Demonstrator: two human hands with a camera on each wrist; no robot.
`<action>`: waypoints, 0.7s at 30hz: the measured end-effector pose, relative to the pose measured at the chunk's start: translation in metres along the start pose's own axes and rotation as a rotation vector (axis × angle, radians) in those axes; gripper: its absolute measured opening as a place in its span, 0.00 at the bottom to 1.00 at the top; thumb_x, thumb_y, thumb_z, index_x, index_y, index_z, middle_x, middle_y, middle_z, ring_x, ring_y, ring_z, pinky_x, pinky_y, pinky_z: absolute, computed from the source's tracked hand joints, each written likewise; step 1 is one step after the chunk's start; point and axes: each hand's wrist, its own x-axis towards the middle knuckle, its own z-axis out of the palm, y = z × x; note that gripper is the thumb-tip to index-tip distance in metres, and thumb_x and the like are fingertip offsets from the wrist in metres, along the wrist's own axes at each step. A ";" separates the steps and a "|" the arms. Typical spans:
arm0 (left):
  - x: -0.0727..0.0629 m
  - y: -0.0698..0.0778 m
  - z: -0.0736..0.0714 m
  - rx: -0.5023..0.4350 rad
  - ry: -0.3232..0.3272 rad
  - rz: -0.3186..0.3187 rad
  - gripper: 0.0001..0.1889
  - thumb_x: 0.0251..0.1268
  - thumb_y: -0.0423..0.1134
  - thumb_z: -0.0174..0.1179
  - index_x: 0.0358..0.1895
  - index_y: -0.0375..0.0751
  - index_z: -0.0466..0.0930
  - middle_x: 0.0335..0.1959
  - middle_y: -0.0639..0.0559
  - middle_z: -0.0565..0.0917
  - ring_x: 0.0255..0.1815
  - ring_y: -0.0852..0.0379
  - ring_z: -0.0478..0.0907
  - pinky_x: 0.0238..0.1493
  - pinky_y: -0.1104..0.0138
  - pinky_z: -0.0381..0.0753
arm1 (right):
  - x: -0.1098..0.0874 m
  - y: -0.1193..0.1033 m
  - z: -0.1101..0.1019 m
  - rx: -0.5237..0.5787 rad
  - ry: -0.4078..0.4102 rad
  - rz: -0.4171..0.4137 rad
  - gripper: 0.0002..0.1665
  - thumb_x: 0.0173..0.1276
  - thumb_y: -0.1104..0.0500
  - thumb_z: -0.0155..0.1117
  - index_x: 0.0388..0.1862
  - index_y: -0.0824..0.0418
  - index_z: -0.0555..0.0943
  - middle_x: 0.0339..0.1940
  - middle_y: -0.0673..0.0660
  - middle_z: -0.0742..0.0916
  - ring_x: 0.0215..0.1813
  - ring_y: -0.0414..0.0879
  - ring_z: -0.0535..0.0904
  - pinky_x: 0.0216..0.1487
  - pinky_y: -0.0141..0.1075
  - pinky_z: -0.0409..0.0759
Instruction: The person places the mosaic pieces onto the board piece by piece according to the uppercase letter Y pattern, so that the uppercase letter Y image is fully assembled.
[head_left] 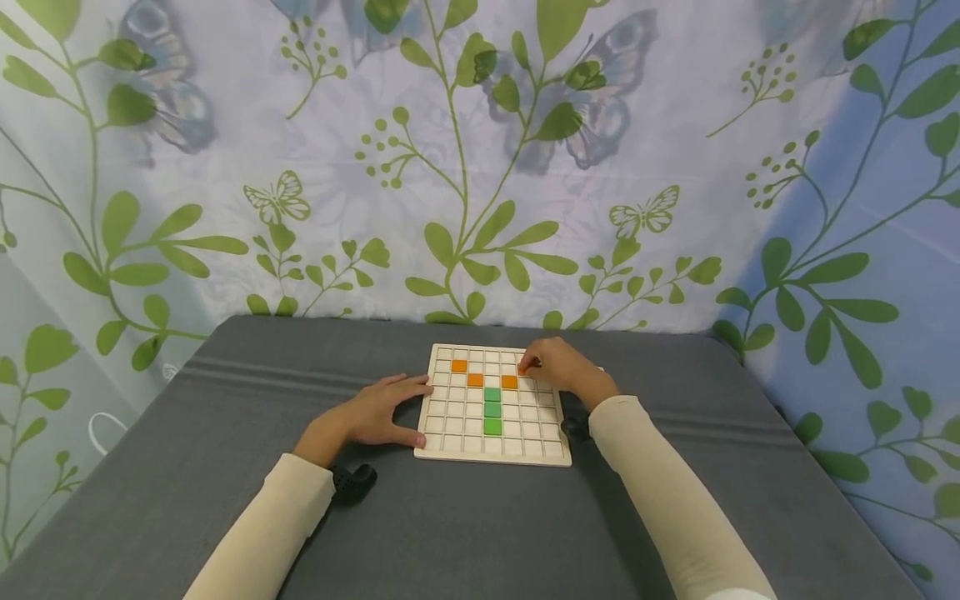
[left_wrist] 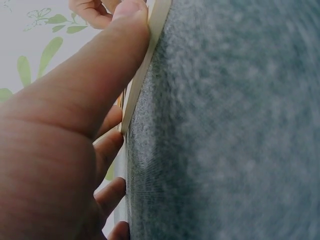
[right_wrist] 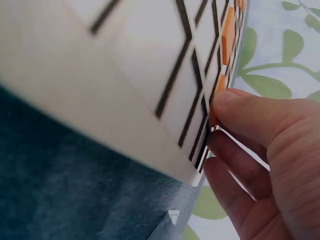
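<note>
A pale wooden grid board (head_left: 491, 459) lies on the grey table, with square cells marked off by dark lines. Three green tiles (head_left: 492, 409) form a column in its middle, and orange tiles (head_left: 476, 380) sit diagonally above them on both sides. My left hand (head_left: 372, 412) touches the board's left edge, thumb near the lower corner and fingers spread higher up. At the upper right cells, my right hand (head_left: 564, 368) pinches an orange tile (right_wrist: 215, 112) between thumb and fingers; the fingers partly hide it.
The grey table surface (head_left: 360, 542) surrounds the board. Behind it hangs a curtain (head_left: 480, 167) printed with leaves and butterflies. A dark wrist strap (head_left: 352, 483) is on the left wrist, and a white loop (head_left: 96, 433) shows beyond the table's left edge.
</note>
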 end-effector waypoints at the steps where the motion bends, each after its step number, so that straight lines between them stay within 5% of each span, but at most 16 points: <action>1: 0.001 0.000 0.000 0.002 -0.001 0.000 0.46 0.61 0.63 0.69 0.77 0.46 0.65 0.80 0.47 0.58 0.79 0.34 0.49 0.67 0.31 0.53 | -0.001 0.000 0.000 -0.001 0.003 0.009 0.08 0.71 0.64 0.69 0.46 0.59 0.90 0.49 0.55 0.87 0.52 0.52 0.83 0.50 0.43 0.82; 21: 0.001 -0.010 -0.003 -0.037 0.015 -0.040 0.46 0.58 0.60 0.73 0.76 0.43 0.66 0.80 0.45 0.59 0.79 0.34 0.50 0.69 0.34 0.54 | 0.023 -0.012 0.016 -0.046 0.011 0.163 0.07 0.74 0.65 0.65 0.44 0.57 0.88 0.46 0.53 0.87 0.42 0.48 0.83 0.45 0.42 0.81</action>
